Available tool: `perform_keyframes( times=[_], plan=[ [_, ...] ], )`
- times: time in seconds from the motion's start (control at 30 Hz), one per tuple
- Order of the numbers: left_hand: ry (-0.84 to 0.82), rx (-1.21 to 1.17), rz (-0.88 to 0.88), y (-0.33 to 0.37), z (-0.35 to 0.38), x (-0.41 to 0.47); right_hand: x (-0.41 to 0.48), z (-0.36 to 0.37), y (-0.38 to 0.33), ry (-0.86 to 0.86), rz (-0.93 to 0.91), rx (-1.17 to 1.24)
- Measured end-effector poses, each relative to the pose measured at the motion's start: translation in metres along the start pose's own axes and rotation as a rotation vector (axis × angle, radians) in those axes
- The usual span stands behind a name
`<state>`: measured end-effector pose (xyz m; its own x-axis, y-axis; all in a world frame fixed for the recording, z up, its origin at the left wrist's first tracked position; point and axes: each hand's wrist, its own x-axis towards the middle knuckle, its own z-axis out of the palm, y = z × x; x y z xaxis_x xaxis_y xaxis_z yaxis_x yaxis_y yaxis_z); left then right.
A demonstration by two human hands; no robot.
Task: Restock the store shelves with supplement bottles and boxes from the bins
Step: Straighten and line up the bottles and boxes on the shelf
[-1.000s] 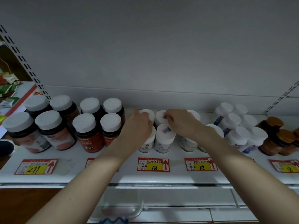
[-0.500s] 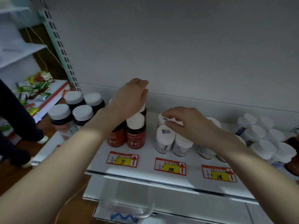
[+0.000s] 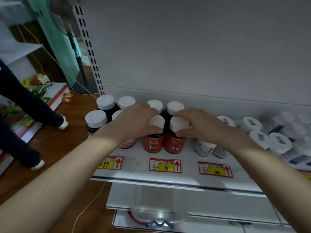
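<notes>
Currently: clear bin (image 3: 159, 207) sits below the shelf (image 3: 185, 175) front edge. 98 tag (image 3: 165, 165) is stuck on that edge, mid-left. Just behind it, left Fe bottle (image 3: 153, 143) and right Fe bottle (image 3: 175, 143) stand upright, side by side, front row. Left grip (image 3: 136, 121) is wrapped round the left Fe bottle's cap; right grip (image 3: 198, 125) is pinching the right Fe bottle's cap. Two more white-capped bottles (image 3: 175, 107) stand right behind. Dark bottles (image 3: 96, 118) stand toward the left edge, white bottles (image 3: 279, 142) toward the right.
</notes>
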<state>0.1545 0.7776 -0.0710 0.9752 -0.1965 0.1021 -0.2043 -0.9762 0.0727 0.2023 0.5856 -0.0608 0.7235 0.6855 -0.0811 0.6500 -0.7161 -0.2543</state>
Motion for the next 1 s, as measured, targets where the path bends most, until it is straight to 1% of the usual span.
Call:
perform_keyframes(
  times=[0.1, 0.2, 0.33, 0.37, 0.4, 0.47, 0.5, 0.53, 0.6, 0.63, 0.7, 0.77, 0.87, 0.93, 1.0],
  plan=[
    [0.002, 0.034, 0.060, -0.004, 0.006, 0.000, 0.002, 0.006, -0.001, 0.029, 0.048, -0.006],
    [0.016, 0.005, 0.100, -0.006, 0.009, 0.000, 0.003, 0.011, -0.002, 0.055, 0.086, 0.011],
    [0.065, -0.009, 0.084, -0.005, 0.011, -0.004, -0.001, 0.015, 0.000, 0.081, 0.061, 0.031],
    [0.119, -0.038, 0.067, -0.005, 0.014, -0.006, -0.003, 0.015, 0.000, 0.116, 0.057, 0.084],
    [0.222, -0.087, 0.056, -0.004, 0.018, -0.008, -0.004, 0.016, 0.001, 0.189, 0.073, 0.177],
    [0.443, -0.247, -0.013, 0.005, 0.028, -0.009, -0.004, 0.018, -0.001, 0.424, 0.176, 0.435],
    [0.506, -0.378, -0.087, 0.011, 0.032, -0.008, -0.002, 0.020, -0.003, 0.518, 0.242, 0.562],
    [0.492, -0.532, -0.168, 0.018, 0.035, -0.007, 0.001, 0.023, -0.005, 0.556, 0.305, 0.677],
    [0.424, -0.809, -0.305, 0.026, 0.042, 0.000, 0.010, 0.033, -0.009, 0.527, 0.373, 0.836],
    [0.435, -0.914, -0.346, 0.027, 0.046, 0.003, 0.013, 0.038, -0.009, 0.502, 0.382, 0.876],
    [0.485, -1.078, -0.376, 0.028, 0.051, 0.007, 0.018, 0.044, -0.007, 0.469, 0.385, 0.917],
    [0.446, -1.197, -0.409, 0.030, 0.051, 0.008, 0.022, 0.047, -0.005, 0.442, 0.396, 0.947],
    [0.384, -1.237, -0.458, 0.031, 0.055, 0.007, 0.025, 0.047, -0.004, 0.404, 0.398, 0.981],
    [0.401, -1.226, -0.474, 0.029, 0.056, 0.006, 0.026, 0.048, -0.004, 0.392, 0.396, 1.000],
    [0.431, -1.227, -0.454, 0.027, 0.058, 0.006, 0.026, 0.049, -0.005, 0.396, 0.394, 1.003]
  ],
)
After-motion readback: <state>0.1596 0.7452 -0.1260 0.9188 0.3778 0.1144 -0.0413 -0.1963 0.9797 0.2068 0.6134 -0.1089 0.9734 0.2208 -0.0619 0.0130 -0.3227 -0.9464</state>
